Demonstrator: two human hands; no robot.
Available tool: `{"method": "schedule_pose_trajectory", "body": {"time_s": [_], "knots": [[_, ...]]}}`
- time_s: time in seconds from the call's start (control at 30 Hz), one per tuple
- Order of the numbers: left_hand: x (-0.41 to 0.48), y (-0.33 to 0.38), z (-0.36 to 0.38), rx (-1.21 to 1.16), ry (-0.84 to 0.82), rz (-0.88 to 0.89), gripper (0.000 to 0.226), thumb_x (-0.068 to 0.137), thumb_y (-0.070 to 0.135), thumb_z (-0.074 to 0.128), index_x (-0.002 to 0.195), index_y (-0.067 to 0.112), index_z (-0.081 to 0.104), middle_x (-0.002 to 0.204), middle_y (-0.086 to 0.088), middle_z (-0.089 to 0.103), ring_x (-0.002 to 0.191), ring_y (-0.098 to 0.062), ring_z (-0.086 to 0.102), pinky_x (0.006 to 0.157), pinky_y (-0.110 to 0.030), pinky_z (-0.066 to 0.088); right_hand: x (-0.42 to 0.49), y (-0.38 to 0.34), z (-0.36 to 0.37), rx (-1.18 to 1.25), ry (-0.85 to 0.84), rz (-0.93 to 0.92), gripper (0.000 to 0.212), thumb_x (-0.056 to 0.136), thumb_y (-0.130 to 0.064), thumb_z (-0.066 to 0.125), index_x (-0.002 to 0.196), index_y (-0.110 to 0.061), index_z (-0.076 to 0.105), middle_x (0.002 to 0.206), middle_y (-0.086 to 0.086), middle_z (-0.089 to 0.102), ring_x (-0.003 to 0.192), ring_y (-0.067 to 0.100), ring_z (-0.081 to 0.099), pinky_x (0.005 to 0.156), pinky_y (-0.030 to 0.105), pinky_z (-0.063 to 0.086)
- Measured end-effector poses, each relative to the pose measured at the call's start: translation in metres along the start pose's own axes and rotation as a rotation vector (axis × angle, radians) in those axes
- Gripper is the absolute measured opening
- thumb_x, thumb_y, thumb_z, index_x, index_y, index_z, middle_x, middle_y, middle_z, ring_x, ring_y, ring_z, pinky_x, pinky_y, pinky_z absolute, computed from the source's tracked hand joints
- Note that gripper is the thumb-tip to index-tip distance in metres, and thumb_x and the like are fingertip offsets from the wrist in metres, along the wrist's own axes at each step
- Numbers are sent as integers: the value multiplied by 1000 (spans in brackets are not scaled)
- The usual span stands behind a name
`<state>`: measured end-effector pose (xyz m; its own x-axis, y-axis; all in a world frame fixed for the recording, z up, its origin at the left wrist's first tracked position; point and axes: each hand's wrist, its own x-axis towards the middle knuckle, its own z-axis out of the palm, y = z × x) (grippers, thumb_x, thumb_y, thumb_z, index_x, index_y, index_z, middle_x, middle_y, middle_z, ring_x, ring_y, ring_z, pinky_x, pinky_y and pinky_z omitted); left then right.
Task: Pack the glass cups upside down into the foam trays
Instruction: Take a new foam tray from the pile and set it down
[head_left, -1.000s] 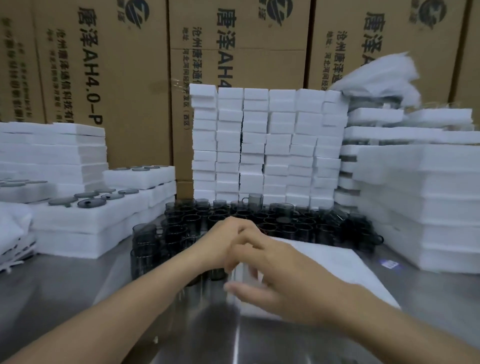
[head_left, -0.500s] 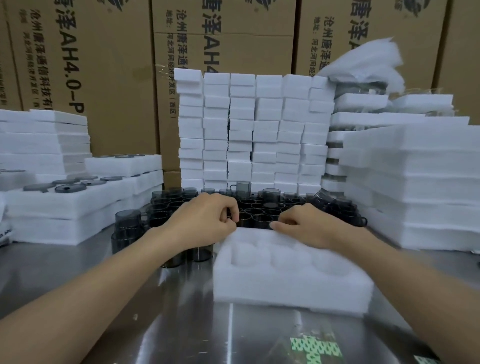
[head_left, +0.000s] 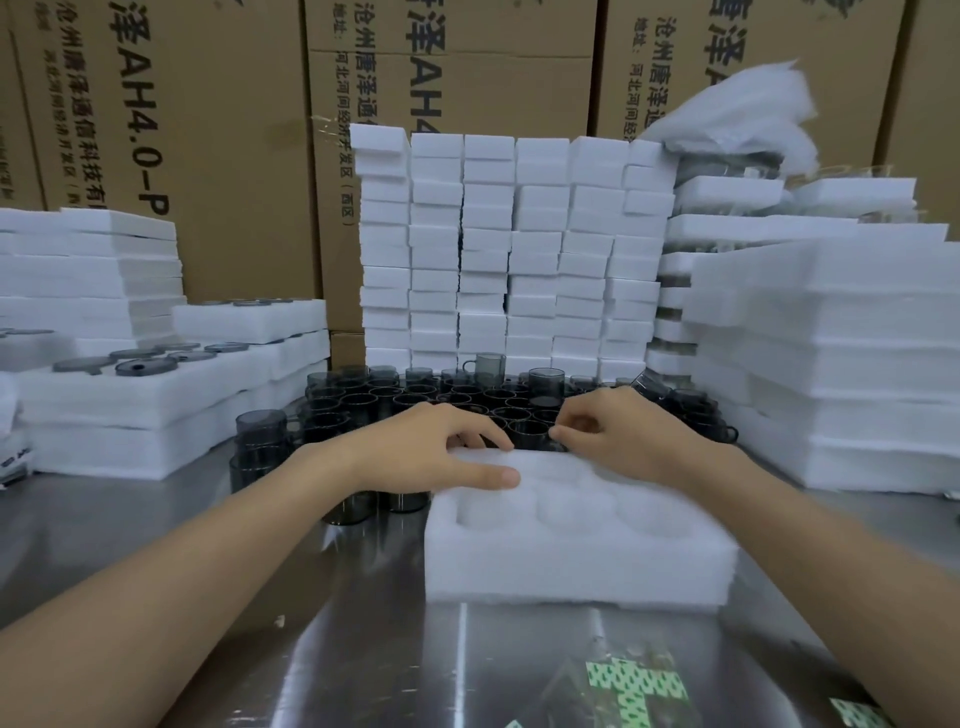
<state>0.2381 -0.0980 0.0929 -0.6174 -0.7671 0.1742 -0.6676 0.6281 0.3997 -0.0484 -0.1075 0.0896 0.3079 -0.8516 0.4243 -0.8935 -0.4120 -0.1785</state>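
Observation:
A white foam tray (head_left: 576, 566) with several empty round pockets lies flat on the steel table in front of me. Behind it stands a dense cluster of dark smoky glass cups (head_left: 415, 400), mouths up. My left hand (head_left: 431, 452) rests on the tray's far left corner, thumb stretched across the foam and fingers draped over the far edge towards the cups. At the far edge, my right hand (head_left: 623, 436) has curled fingers, and thumb and forefinger pinch the rim of the nearest cup (head_left: 530, 431).
Stacks of packed foam trays (head_left: 156, 395) stand at the left, taller tray stacks (head_left: 831, 364) at the right, and columns of foam blocks (head_left: 509, 249) behind the cups. Cardboard boxes (head_left: 218, 156) form the back wall. A green patterned bag (head_left: 634, 686) lies near the front edge.
The tray went from held up in both hands to lying flat on the table. Since then my left thumb has stretched over the foam and my right fingers have curled onto a cup rim.

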Motion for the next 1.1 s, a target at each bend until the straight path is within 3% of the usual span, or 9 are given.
{"method": "schedule_pose_trajectory", "body": {"time_s": [0.2, 0.3, 0.4, 0.6, 0.77, 0.87, 0.93, 1.0, 1.1], "knots": [[-1, -3, -8, -23, 0, -14, 64, 68, 92, 72, 122, 57, 71, 115, 26, 74, 108, 3, 69, 103, -36, 57, 0, 4, 6, 24, -120, 69, 43, 106, -60, 49, 83, -29, 69, 64, -9, 66, 63, 10, 58, 69, 34, 51], [-2, -3, -9, -34, -12, -10, 60, 69, 90, 74, 120, 60, 70, 117, 26, 73, 109, 3, 69, 103, -37, 58, 1, 4, 7, 27, -203, 150, 61, 106, -69, 37, 108, -20, 74, 91, 3, 77, 79, 13, 68, 83, 34, 54], [-3, -4, -11, -29, -56, 2, 69, 65, 83, 82, 128, 58, 67, 123, 24, 72, 112, 0, 69, 106, -37, 56, 0, 3, 8, 23, -250, 199, 69, 104, -74, 30, 123, -24, 74, 113, 3, 78, 98, 15, 71, 94, 34, 53], [-4, -2, -16, -13, -105, 22, 67, 68, 70, 87, 129, 57, 66, 130, 22, 69, 121, -4, 66, 112, -40, 51, -2, -1, 6, 14, -279, 243, 75, 103, -77, 25, 131, -25, 72, 106, 3, 78, 97, 16, 71, 77, 25, 49], [-8, -4, -23, -33, -144, 18, 65, 69, 64, 89, 129, 54, 68, 129, 18, 71, 120, -5, 68, 113, -40, 51, -6, -4, -1, 64, -286, 254, 86, 98, -85, 30, 136, -18, 70, 117, 8, 78, 108, 27, 73, 98, 39, 55], [-10, -5, -25, -38, -159, 9, 63, 70, 62, 89, 129, 54, 67, 132, 18, 68, 122, -4, 66, 115, -40, 50, -5, -6, -4, 86, -242, 246, 70, 101, -78, 40, 121, -23, 79, 92, 6, 77, 75, 22, 65, 76, 35, 52], [-10, -5, -25, -42, -151, 9, 62, 71, 61, 89, 129, 55, 67, 133, 16, 67, 122, -6, 66, 113, -41, 52, -3, -5, -4, 131, -191, 224, 41, 104, -62, 54, 103, -36, 85, 100, 4, 82, 77, 19, 68, 77, 33, 55], [-9, -6, -24, -45, -144, 14, 63, 70, 63, 89, 129, 55, 66, 132, 16, 67, 120, -9, 67, 111, -42, 53, -1, -3, -6, 174, -130, 194, 19, 101, -43, 69, 92, -40, 86, 95, -11, 82, 75, 3, 67, 73, 21, 51], [-8, -7, -24, -48, -147, 10, 64, 67, 67, 87, 127, 58, 65, 131, 17, 67, 119, -10, 67, 110, -42, 54, 1, -3, -7, 233, -32, 162, 20, 96, -18, 79, 96, -36, 86, 80, -22, 78, 75, -11, 69, 69, 7, 48]]}}
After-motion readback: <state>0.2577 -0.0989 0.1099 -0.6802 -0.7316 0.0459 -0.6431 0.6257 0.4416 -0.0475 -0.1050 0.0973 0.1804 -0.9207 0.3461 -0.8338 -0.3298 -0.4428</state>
